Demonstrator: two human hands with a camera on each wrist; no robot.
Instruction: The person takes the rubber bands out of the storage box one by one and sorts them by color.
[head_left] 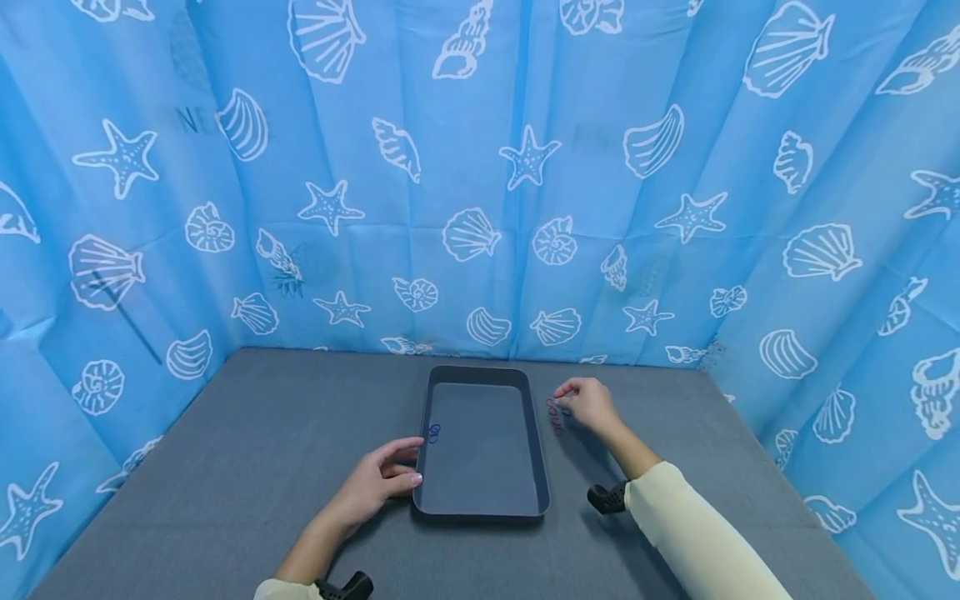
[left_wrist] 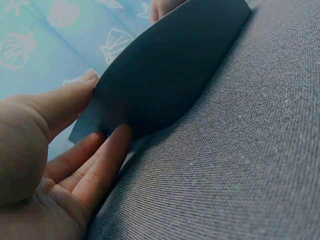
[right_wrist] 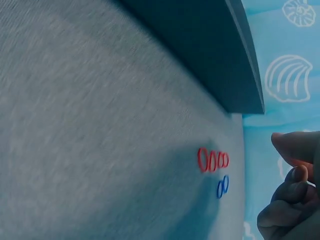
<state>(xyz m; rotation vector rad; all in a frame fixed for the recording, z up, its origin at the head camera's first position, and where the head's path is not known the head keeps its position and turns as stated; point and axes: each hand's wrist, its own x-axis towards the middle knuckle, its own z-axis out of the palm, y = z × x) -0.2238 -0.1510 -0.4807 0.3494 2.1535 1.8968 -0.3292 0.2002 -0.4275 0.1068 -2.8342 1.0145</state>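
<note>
The left hand (head_left: 378, 479) touches the left side of a dark grey rectangular tray (head_left: 546, 487), its thumb at the rim and its fingertips against the outer wall. Inside the tray, near that wall, lie blue rings (head_left: 433, 433). Beyond the tray's right side, the right hand (head_left: 588, 404) hovers over small red rings (right_wrist: 212, 161), its index finger pointing left and other fingers bent. Nothing shows between its fingertips in the right wrist view. Several red rings form a row on the grey cloth, with two blue rings (right_wrist: 222, 187) beside them.
A grey cloth (head_left: 300, 400) covers the table under the tray. Blue curtains (head_left: 465, 167) with white shells and starfish hang behind the table and along both sides. Black straps with camera units (head_left: 607, 498) sit at both wrists, below pale yellow sleeves (head_left: 697, 533).
</note>
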